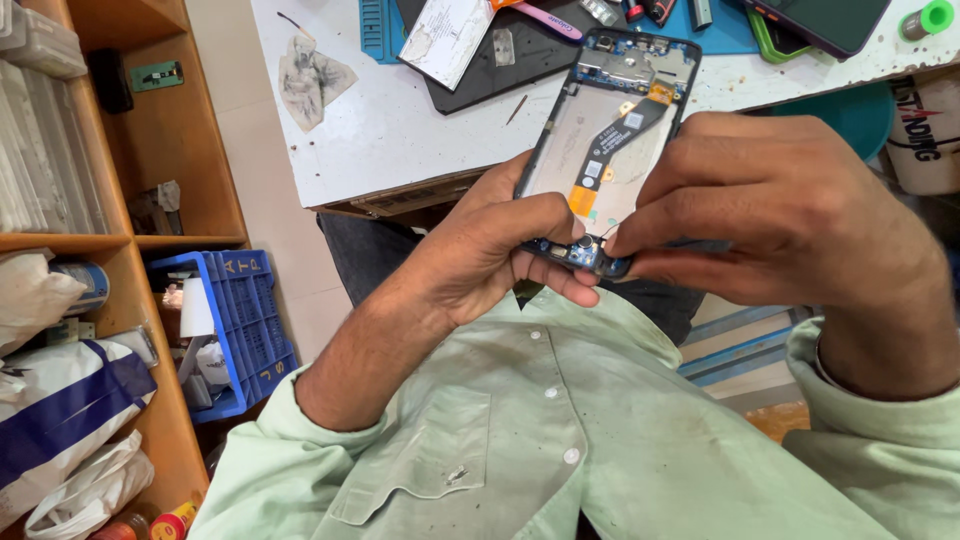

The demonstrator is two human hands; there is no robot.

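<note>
Opened phone point(612, 140), back off, circuit boards and orange flex cable bared, gripped at its lower end by left hand point(500, 250); right hand point(790, 215) pinching a thin tool there.

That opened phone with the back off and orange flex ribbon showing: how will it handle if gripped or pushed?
The opened blue-framed phone is probably stiff: it holds flat while gripped only at its lower edge by the left hand and right hand. Likely light, since fingertips carry it. Likely fragile: the orange flex ribbon and top circuit board lie bare.
</note>
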